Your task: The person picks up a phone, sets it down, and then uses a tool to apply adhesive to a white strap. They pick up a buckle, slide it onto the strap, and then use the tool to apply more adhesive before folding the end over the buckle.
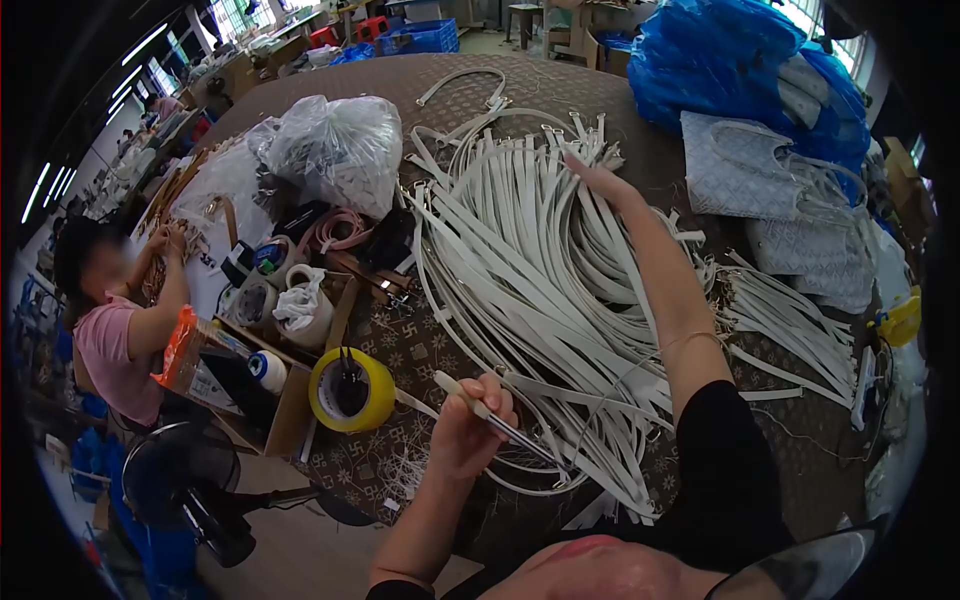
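Note:
My left hand (pixel 470 425) is closed around a thin tool (pixel 490 413) with a pale handle and a metal shaft, which points down and right over the straps. A large pile of whitish straps (pixel 520 250) with small metal ends covers the middle of the table. My right hand (pixel 603 183) reaches across to the far end of this pile. Its visible fingers are stretched out against the straps, while its underside is hidden. Another bundle of straps (pixel 790 320) lies to the right of my right forearm.
Yellow tape (pixel 322 392) stands beside a cardboard box (pixel 290 410) of supplies on the left. Behind are a clear plastic bag (pixel 340 150) and a blue bag (pixel 730 60). Patterned pieces (pixel 740 170) lie at right. A co-worker (pixel 120 340) sits left, near a fan (pixel 180 480).

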`<state>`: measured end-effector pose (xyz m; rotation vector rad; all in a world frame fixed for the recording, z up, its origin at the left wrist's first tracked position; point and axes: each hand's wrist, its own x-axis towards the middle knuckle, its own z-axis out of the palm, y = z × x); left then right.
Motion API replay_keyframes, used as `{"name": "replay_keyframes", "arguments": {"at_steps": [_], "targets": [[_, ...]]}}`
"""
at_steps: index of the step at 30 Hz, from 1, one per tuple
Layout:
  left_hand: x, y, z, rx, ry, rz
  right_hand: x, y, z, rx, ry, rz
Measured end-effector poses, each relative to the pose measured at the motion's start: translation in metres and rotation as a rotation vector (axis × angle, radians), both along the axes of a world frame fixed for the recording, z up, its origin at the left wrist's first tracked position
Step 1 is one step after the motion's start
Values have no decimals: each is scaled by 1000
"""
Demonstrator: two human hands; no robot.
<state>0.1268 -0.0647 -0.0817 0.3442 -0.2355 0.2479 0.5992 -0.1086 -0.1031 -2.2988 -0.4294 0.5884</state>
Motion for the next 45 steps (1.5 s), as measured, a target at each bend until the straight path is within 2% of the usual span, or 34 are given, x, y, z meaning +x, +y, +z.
{"name": "replay_keyframes", "arguments": {"at_steps": [1,3,4,6,9,14,21,24,26,27,29,30,33,34,37,41,43,44,45], "targets": [[0,0,1,-13,-4,-2,-18,11,12,73,41,130],[0,-1,2,-23,-6,-4,-57,29,33,44,27,222],[0,-2,1,-31,-9,-7,-47,46,15,24,-69,324],[0,-4,0,-17,-11,-10,-90,52,36,86,-68,466],[2,-5,-3,42,-12,-13,-131,60,51,-33,-129,495],[4,1,-11,158,44,-26,-153,62,48,-17,-141,622],[8,4,-20,199,41,-74,-151,60,35,58,-271,609],[8,2,-18,220,69,-35,-145,60,22,45,-305,541],[7,0,-17,228,106,-62,-145,58,19,-16,-469,368],[7,-3,-14,220,104,-46,-146,55,17,-20,-472,386],[9,-6,-9,212,108,-48,-144,57,15,165,-650,306],[11,-3,-12,237,75,-73,-145,61,10,302,-889,304],[9,-3,-11,221,107,-22,-142,61,10,336,-929,343],[8,-2,-13,231,106,-12,-144,61,10,411,-1078,347],[7,-3,-10,240,72,-9,-149,59,13,432,-1066,366],[9,-4,-20,168,88,-48,-159,54,33,305,-1046,426],[8,-3,-23,169,59,-56,-171,44,63,203,-1036,466],[6,-2,-15,174,74,-61,-180,41,80,274,-1090,475],[8,-4,-15,177,49,-50,-193,34,105,269,-1027,479]]}}
